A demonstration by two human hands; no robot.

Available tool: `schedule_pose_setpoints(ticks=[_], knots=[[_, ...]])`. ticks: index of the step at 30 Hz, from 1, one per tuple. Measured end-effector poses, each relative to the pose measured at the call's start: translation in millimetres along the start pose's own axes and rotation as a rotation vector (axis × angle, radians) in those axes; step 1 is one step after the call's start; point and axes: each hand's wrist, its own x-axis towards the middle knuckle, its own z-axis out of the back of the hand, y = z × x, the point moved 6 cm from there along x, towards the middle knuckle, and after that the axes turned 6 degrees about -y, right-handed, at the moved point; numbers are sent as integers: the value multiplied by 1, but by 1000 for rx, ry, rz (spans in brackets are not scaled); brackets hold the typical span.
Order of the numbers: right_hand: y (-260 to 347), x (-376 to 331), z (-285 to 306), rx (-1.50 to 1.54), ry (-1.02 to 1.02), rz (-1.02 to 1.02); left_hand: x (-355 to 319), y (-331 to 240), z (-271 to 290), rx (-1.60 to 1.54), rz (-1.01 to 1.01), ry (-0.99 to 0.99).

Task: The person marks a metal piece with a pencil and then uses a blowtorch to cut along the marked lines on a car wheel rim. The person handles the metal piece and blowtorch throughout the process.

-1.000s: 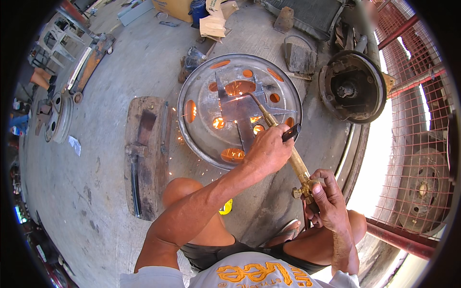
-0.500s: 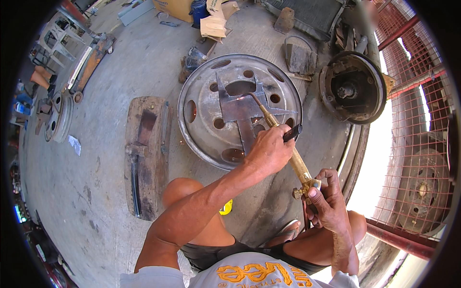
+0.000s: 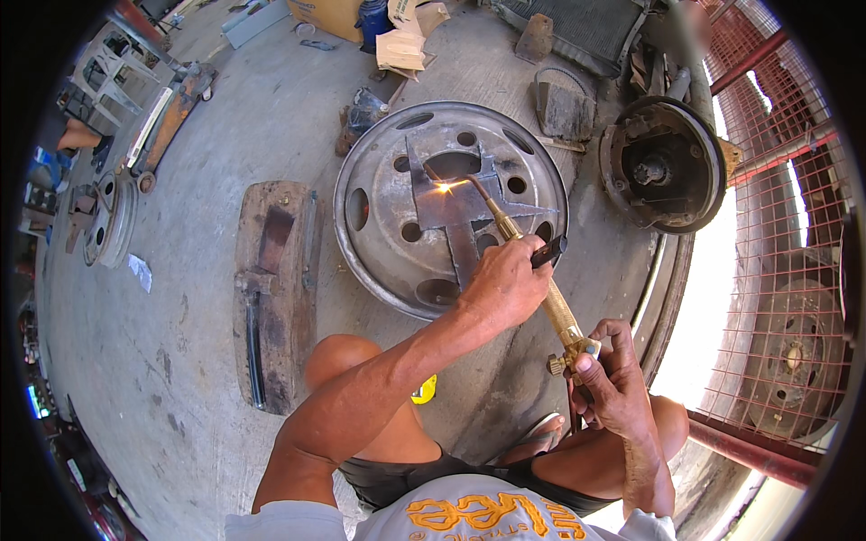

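Observation:
My left hand [image 3: 508, 281] is closed around the shaft of a brass gas torch [image 3: 564, 314], and a short black cylindrical piece [image 3: 549, 252] sticks out beside its fingers. My right hand [image 3: 618, 389] grips the valve end of the torch, thumb next to a brass knob. The bent torch tip points at a flat, jagged-edged steel plate [image 3: 437, 212], where a bright yellow-orange spot [image 3: 444, 187] glows. That plate lies on a large upturned steel truck wheel [image 3: 356, 257] with several round holes. A narrower strip extends from the plate toward me.
A rusty block with a black tube [image 3: 284, 298] lies left of the wheel. A brake drum [image 3: 663, 167] stands at the right, before a red mesh fence [image 3: 767, 207]. Further off are cardboard [image 3: 401, 50], a radiator [image 3: 577, 36], a floor jack [image 3: 171, 126] and another person's leg [image 3: 79, 137].
The small glow at the torch tip has grown into a bright flare on the plate. My hands have barely moved. The other person's leg at far left has shifted.

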Motion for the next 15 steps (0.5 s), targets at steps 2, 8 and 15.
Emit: schedule_pose_setpoints(ticks=[2, 8, 15], knots=[[1, 0, 0, 6, 15, 21, 0, 0, 0, -4, 4, -2], [0, -1, -1, 9, 16, 21, -1, -1, 1, 4, 2, -5], [-1, -2, -2, 14, 24, 32, -1, 0, 0, 13, 5, -7]])
